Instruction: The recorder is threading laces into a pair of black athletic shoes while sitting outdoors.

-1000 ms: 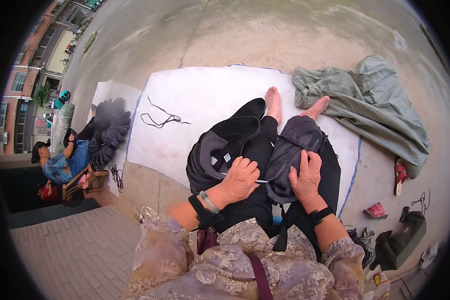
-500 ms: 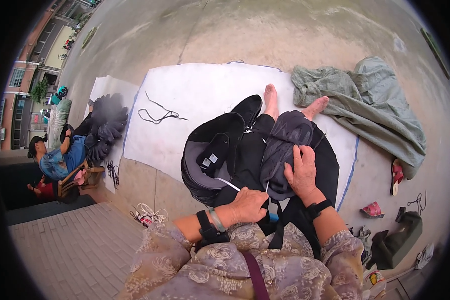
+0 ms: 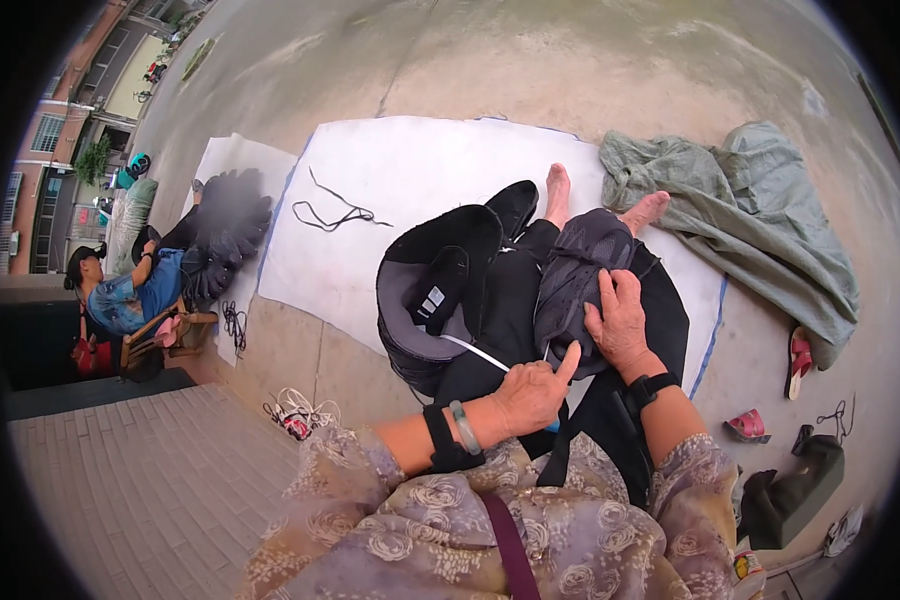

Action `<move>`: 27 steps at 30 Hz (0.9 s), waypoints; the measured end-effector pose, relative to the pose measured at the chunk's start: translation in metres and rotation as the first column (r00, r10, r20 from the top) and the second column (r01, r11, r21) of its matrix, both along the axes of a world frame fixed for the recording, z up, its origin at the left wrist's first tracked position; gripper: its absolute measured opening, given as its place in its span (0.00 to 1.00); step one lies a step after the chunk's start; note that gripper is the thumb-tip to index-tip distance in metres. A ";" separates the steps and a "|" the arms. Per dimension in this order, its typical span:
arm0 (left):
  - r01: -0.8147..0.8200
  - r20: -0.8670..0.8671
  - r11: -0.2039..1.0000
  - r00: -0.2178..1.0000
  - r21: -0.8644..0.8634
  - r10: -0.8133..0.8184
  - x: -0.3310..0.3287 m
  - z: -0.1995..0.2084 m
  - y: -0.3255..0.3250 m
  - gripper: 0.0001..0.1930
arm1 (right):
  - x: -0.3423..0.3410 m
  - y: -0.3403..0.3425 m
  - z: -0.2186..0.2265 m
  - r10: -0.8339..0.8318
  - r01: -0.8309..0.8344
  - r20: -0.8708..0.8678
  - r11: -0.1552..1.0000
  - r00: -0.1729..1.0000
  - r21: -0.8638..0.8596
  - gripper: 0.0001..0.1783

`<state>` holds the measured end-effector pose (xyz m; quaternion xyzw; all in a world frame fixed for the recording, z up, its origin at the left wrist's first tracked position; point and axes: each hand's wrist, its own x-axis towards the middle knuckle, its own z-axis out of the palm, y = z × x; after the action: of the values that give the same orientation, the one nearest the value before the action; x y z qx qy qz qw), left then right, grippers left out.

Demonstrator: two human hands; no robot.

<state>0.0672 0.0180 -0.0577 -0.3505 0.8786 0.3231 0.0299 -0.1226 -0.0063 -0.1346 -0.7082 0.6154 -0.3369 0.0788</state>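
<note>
Across my lap lie two bundles of black cloth pieces that look like stacked shoe uppers. The left bundle curves round and shows a grey lining with small white labels. From its lower edge a thin white strip runs to my left hand, which is closed on it with the index finger pointing out. My right hand presses bent fingers and thumb on the dark grey mesh bundle between my legs. A short bit of white shows between that bundle and my left fingertip.
A white sheet with a loose black cord lies under my bare feet. On the right are a grey-green cloth and red sandals. At the left a person sits near a dark heap of similar pieces.
My left index finger has stretched out toward the mesh bundle, and more of the white strip shows left of that hand. My right hand stays on the bundle. The whole view has shifted slightly.
</note>
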 end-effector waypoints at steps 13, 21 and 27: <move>-0.104 0.074 0.984 0.993 0.143 0.095 -0.028 -0.030 -0.098 0.21 | 0.001 -0.003 -0.008 -0.026 0.026 0.005 0.999 1.000 -0.043 0.31; -0.210 0.174 0.968 0.967 0.140 0.184 -0.051 -0.018 -0.076 0.16 | -0.011 0.010 -0.001 -0.072 0.073 0.079 0.997 0.994 -0.015 0.30; -0.192 0.094 0.979 0.978 0.069 0.185 -0.063 -0.008 -0.065 0.21 | -0.021 0.018 0.008 -0.051 0.049 0.171 0.999 0.984 0.016 0.29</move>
<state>0.0043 -0.0474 -0.0662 -0.4446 0.8260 0.3429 0.0509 -0.1440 0.0116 -0.1269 -0.6605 0.6259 -0.3948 0.1272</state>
